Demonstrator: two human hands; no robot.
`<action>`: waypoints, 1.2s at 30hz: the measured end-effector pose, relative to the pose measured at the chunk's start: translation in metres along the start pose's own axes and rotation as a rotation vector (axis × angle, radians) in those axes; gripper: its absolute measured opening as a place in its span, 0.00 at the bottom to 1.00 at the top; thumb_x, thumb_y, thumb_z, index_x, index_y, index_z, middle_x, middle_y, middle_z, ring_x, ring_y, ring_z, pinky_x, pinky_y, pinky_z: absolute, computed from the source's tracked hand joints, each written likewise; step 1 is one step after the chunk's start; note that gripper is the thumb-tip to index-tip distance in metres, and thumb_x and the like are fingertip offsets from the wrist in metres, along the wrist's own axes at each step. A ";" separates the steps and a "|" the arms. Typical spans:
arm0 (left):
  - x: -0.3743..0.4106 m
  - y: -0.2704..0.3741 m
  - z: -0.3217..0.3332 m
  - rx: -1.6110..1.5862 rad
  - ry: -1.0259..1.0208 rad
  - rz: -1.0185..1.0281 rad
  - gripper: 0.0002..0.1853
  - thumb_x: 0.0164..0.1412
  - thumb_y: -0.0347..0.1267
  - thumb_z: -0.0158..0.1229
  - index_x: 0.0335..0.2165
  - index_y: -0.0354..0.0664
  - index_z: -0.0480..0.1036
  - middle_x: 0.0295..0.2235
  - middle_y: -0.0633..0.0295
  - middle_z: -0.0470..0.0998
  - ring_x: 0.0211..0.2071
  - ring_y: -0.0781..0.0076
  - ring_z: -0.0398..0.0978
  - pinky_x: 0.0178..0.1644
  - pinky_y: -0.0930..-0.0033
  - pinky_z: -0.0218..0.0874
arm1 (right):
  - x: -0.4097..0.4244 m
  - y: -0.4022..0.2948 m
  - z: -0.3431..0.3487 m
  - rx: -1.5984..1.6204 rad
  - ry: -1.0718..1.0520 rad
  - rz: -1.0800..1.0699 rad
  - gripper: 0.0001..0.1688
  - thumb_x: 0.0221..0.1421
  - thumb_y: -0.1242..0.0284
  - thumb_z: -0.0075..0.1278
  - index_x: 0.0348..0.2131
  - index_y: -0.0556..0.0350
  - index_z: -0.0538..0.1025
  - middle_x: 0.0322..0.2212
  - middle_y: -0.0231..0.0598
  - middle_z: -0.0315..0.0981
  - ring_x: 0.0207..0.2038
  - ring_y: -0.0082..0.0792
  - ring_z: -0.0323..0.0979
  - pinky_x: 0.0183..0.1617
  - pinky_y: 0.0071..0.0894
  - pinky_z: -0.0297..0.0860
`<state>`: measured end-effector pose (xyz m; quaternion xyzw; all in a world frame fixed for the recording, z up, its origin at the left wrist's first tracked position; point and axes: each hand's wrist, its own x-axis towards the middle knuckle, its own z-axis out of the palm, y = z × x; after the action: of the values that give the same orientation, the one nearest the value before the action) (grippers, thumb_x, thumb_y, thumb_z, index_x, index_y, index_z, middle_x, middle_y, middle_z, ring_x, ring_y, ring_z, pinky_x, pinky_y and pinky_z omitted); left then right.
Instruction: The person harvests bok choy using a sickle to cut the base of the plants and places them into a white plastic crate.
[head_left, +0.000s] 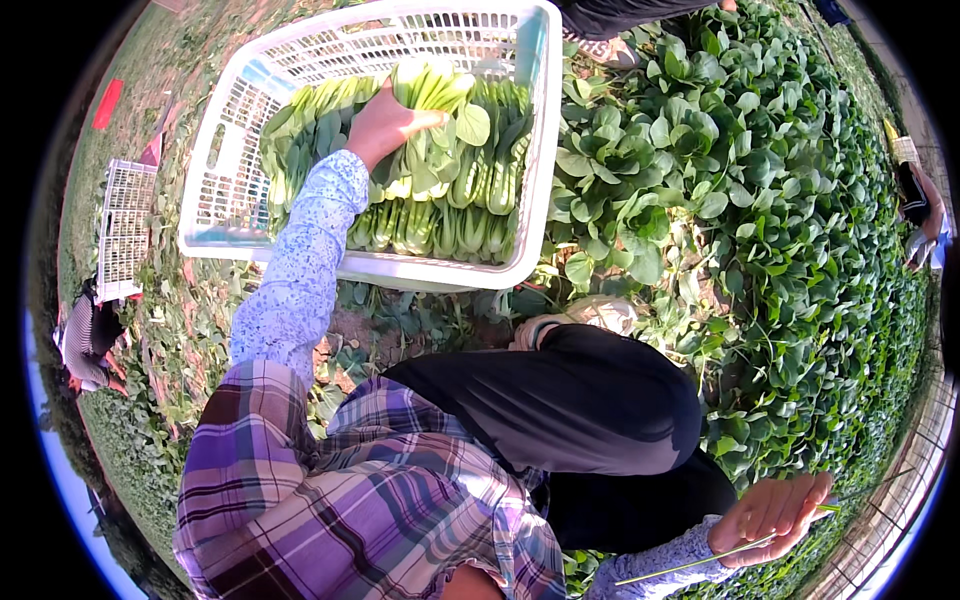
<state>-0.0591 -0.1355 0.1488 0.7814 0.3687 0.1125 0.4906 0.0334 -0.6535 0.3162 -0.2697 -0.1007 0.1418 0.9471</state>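
My left hand (390, 126) is inside the white plastic crate (536, 187), around a bunch of bok choy (431, 86). The bunch's pale stem bases point to the crate's far side, and its leaves hang toward me. Beneath it, more bok choy (469, 236) lies packed in neat rows. Off to the lower right, beside my bent knee, my right hand (772, 521) has its fingers curled around a thin green stem (675, 564). A thin dark strip sticks out past those fingers, too blurred to name.
Dense leafy greens (787, 225) grow along the right. Another person's dark-clothed leg (622, 15) is just beyond the crate. At the far left, a person (94, 337) bends near another white crate (124, 225). A further person (926, 202) works at the right rim.
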 end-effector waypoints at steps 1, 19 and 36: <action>0.014 -0.015 0.027 0.165 -0.045 -0.063 0.54 0.45 0.50 0.66 0.60 0.32 0.48 0.56 0.41 0.61 0.58 0.55 0.59 0.61 0.58 0.49 | -0.002 0.001 -0.001 -0.082 0.006 -0.010 0.07 0.57 0.83 0.42 0.29 0.59 0.59 0.13 0.32 0.55 0.05 0.15 0.49 0.04 0.14 0.53; 0.100 -0.154 0.172 0.809 -0.146 -0.072 0.46 0.54 0.63 0.41 0.62 0.45 0.48 0.62 0.49 0.51 0.63 0.47 0.42 0.62 0.46 0.39 | -0.011 -0.036 -0.012 -0.540 0.102 -0.310 0.03 0.61 0.80 0.36 0.36 0.61 0.63 0.18 0.32 0.56 0.11 0.16 0.48 0.09 0.15 0.51; -0.127 0.060 0.138 0.451 -0.156 0.679 0.29 0.62 0.39 0.51 0.58 0.39 0.58 0.61 0.44 0.52 0.63 0.51 0.46 0.64 0.57 0.38 | 0.008 -0.122 -0.118 -1.404 0.510 -0.388 0.08 0.54 0.74 0.55 0.32 0.58 0.72 0.22 0.31 0.70 0.20 0.18 0.66 0.22 0.16 0.63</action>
<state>-0.0457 -0.3318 0.1548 0.9527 0.0670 0.1249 0.2688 0.0989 -0.8076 0.2843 -0.8092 0.0090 -0.1902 0.5558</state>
